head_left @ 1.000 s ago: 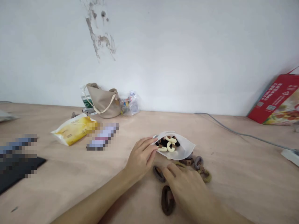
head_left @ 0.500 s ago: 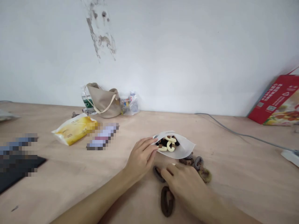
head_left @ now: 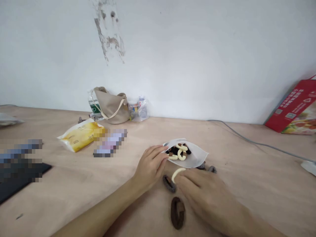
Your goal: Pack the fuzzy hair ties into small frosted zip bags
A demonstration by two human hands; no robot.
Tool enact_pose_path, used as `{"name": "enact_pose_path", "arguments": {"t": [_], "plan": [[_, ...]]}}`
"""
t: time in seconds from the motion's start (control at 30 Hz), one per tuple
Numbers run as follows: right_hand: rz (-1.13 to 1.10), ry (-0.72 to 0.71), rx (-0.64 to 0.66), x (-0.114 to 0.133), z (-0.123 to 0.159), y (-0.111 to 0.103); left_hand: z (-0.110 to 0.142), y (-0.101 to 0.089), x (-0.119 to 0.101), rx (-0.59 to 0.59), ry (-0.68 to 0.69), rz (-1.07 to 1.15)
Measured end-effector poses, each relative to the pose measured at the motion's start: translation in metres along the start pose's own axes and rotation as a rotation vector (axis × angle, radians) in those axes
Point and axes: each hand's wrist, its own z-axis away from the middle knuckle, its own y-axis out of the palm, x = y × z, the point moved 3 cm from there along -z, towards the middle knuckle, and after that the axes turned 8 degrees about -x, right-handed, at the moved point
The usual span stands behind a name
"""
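Observation:
A frosted white pouch (head_left: pixel 196 159) lies with its mouth open, several cream and dark hair ties (head_left: pixel 183 148) showing inside. My left hand (head_left: pixel 149 166) has its thumb and fingers closed on the pouch's left edge. Just in front of the pouch, my right hand (head_left: pixel 203 189) pinches a cream hair tie (head_left: pixel 176 172), partly hidden by the fingers. Left of those fingers lies a grey hair tie (head_left: pixel 172 189). A dark brown hair tie (head_left: pixel 174 212) is nearer to me. Behind my right hand, more grey hair ties (head_left: pixel 212 169) are partly covered.
Toward the left are a yellow-and-white packet (head_left: pixel 84 135), a phone-like slab (head_left: pixel 111 143) and a dark flat object (head_left: pixel 22 181). A beige bag (head_left: pixel 113 107) stands by the wall. A grey cable (head_left: pixel 247 140) crosses the right side, near a red box (head_left: pixel 288 108).
My right hand has taken hold of a cream hair tie, which now shows at its fingertips. My left hand stays on the pouch. The view has shifted slightly.

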Motion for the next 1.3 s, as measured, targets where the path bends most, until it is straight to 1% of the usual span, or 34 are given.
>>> {"name": "enact_pose_path", "arguments": {"t": [0.07, 0.1, 0.13, 0.17, 0.23, 0.4, 0.47, 0.5, 0.57, 0.63, 0.73, 0.8, 0.87, 0.97, 1.03, 1.07, 1.13, 1.23, 1.3], "plan": [[-0.009, -0.008, -0.171, -0.01, -0.003, -0.009, 0.0, 0.0, 0.0, 0.001, 0.006, 0.0], [0.009, 0.005, -0.221, -0.015, -0.004, -0.012, 0.0, 0.0, 0.0, 0.004, 0.005, -0.002], [0.029, 0.022, -0.247, -0.017, -0.005, -0.013, 0.0, 0.0, 0.0, 0.005, 0.001, -0.005], [0.042, 0.042, -0.245, -0.018, -0.006, -0.012, 0.0, 0.0, 0.0, 0.006, -0.003, -0.007], [0.036, 0.059, -0.172, -0.01, -0.006, -0.005, 0.0, 0.0, 0.0, 0.002, -0.005, -0.01], [0.041, 0.043, 0.137, 0.023, -0.006, 0.026, -0.001, -0.001, -0.001, -0.003, 0.008, -0.027], [0.058, 0.042, 0.226, 0.027, -0.011, 0.037, -0.001, -0.001, -0.001, -0.001, 0.004, -0.03], [0.063, 0.04, 0.247, 0.028, -0.013, 0.041, -0.001, -0.001, 0.0, 0.0, 0.003, -0.028], [0.075, 0.048, 0.249, 0.028, -0.017, 0.043, -0.001, -0.001, 0.0, 0.002, 0.007, -0.021], [0.077, 0.052, 0.226, 0.029, -0.019, 0.04, -0.001, 0.0, 0.0, 0.001, 0.014, -0.018], [0.06, 0.026, 0.183, 0.031, -0.017, 0.027, 0.0, 0.001, 0.001, -0.006, 0.005, -0.015], [0.055, 0.004, 0.131, 0.029, -0.014, 0.016, 0.001, 0.001, 0.001, -0.019, 0.004, -0.006], [0.072, 0.014, 0.035, 0.022, -0.012, 0.005, 0.001, 0.001, 0.001, -0.017, 0.01, 0.007], [0.118, 0.067, -0.112, 0.0, -0.007, -0.005, 0.001, 0.001, 0.0, 0.006, 0.01, 0.014], [0.119, 0.12, -0.136, -0.018, 0.0, -0.008, 0.001, 0.0, 0.0, 0.014, -0.004, 0.005], [0.118, 0.164, -0.125, -0.028, 0.005, -0.01, 0.001, 0.0, 0.0, 0.014, -0.011, 0.001], [0.139, 0.307, -0.067, -0.051, 0.018, -0.013, 0.0, 0.0, -0.001, 0.016, -0.016, -0.001], [0.203, 0.545, 0.066, -0.08, 0.039, -0.015, 0.0, 0.0, -0.002, 0.02, -0.013, -0.004], [0.178, 0.635, 0.165, -0.092, 0.049, -0.012, 0.0, 0.001, -0.002, 0.022, -0.014, -0.012]]}}
